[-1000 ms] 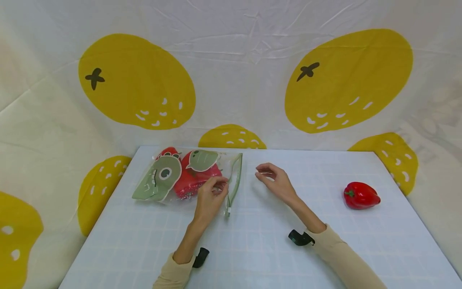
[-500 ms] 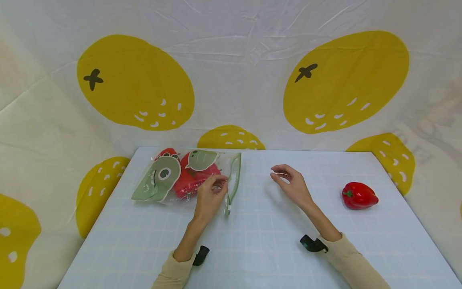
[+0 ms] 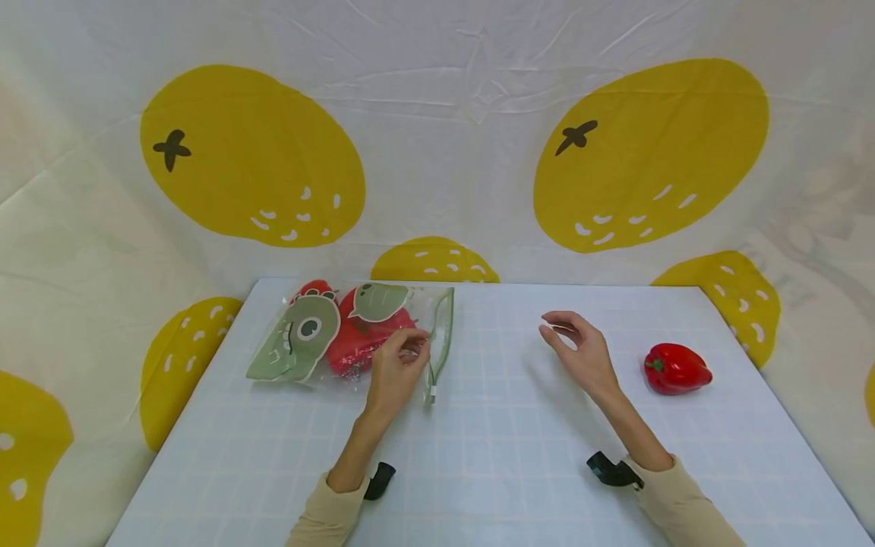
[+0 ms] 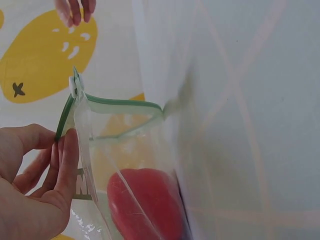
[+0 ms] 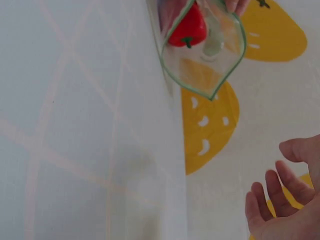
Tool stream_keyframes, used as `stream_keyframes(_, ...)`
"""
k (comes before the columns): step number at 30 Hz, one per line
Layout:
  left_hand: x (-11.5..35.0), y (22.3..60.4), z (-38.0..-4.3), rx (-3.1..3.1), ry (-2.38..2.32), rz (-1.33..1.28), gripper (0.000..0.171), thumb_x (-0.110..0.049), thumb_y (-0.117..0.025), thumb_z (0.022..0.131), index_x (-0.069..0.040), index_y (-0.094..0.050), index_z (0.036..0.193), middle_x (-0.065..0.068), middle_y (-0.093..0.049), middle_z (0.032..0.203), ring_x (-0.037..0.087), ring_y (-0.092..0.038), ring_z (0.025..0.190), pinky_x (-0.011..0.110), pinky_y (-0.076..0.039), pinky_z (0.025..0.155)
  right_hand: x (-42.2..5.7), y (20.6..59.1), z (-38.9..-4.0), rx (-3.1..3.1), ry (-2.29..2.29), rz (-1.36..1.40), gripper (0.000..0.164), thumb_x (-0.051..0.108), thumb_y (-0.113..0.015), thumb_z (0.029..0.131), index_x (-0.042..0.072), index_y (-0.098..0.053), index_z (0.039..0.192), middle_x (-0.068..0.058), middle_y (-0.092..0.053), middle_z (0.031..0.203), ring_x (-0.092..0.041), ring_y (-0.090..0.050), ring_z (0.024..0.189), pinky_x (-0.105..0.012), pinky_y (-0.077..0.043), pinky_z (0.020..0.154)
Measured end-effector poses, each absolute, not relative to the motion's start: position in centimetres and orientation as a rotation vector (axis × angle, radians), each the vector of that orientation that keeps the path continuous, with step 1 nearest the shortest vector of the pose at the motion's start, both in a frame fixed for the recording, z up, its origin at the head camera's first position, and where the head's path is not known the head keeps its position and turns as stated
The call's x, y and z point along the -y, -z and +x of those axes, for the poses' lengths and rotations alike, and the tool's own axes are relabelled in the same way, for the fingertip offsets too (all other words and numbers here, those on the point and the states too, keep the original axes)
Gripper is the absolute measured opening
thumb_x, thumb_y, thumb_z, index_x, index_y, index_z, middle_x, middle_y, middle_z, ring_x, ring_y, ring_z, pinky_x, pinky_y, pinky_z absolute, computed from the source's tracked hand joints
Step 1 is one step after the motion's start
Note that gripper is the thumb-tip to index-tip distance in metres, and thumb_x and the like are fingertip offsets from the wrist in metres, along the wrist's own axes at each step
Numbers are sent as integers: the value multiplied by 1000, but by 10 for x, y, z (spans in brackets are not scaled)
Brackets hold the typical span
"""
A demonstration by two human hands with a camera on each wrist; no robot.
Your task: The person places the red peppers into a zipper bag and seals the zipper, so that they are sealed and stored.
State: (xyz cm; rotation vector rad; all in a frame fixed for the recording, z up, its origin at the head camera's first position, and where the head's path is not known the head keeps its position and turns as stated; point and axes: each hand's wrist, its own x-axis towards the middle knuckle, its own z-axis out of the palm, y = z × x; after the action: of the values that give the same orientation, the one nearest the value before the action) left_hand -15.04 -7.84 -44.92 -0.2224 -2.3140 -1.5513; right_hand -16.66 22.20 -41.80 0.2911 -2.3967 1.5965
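Note:
My left hand [image 3: 396, 372] pinches the green-edged mouth of a clear zip bag [image 3: 444, 327] printed with a green cartoon animal. Several red bell peppers [image 3: 355, 346] lie inside it. The left wrist view shows thumb and fingers on the green zip strip [image 4: 62, 117], with the mouth spread apart and a pepper [image 4: 145, 205] inside. My right hand [image 3: 581, 349] hovers over the table with fingers loosely bent and nothing held. To its right a loose red bell pepper [image 3: 677, 369] with a green stem lies on the table. Through the bag's mouth [image 5: 212, 95] a pepper [image 5: 190, 27] shows in the right wrist view.
The table [image 3: 492, 471] has a pale checked cover. Behind it hangs a white cloth [image 3: 451, 152] printed with yellow fruit. A small black camera [image 3: 613, 469] sits at the right wrist, and another black camera [image 3: 379, 481] at the left.
My right hand has moved to the right, away from the bag and closer to the loose bell pepper. The left hand stays at the bag's mouth.

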Motion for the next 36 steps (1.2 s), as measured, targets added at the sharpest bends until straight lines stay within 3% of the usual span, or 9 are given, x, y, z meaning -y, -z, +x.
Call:
stream_keyframes(5,79,449,-149,2310,1545,-228,21,-10,-79,91,-6,-74,111,5,-74,104,17,-71,89,31,-60,84,-233,418,-164,2377,-1569,262,30,2,-68,98,-13,-62,122,-28,-64,122,-41,-59,114,-21,-48,104)
stream_keyframes(12,79,450,-151,2306,1557,-229,21,-9,-78,91,-5,-74,111,5,-74,105,17,-71,89,30,-60,85,-261,439,-169,2403,-1512,148,36,17,-69,99,0,-63,130,-15,-65,129,-27,-59,119,-8,-43,99)
stream_keyframes(16,79,449,-150,2308,1561,-227,21,-9,-78,91,-5,-74,111,6,-74,105,18,-71,89,31,-60,85,-271,440,-165,2387,-1503,80,39,20,-70,99,2,-62,132,-13,-64,131,-22,-57,120,-5,-42,96)
stream_keyframes(25,80,447,-148,2322,1565,-209,22,-9,-78,91,-4,-74,112,6,-74,106,18,-71,90,31,-60,86,-291,436,-154,2415,-1327,-82,40,27,-69,99,5,-63,133,-12,-63,133,-23,-56,122,-7,-43,97)
stream_keyframes(33,80,447,-148,2326,1561,-216,21,-8,-78,91,-4,-74,112,6,-74,105,18,-71,90,32,-60,86,-313,435,-147,2442,-1268,-280,44,32,-68,99,10,-63,136,-12,-57,142,-30,-50,132,-27,-43,111)
stream_keyframes(36,80,448,-148,2330,1555,-219,21,-8,-78,91,-4,-74,112,6,-74,105,18,-71,89,31,-60,85,-320,433,-143,2458,-1234,-368,45,35,-67,99,12,-62,138,-10,-54,145,-30,-47,133,-23,-48,103)
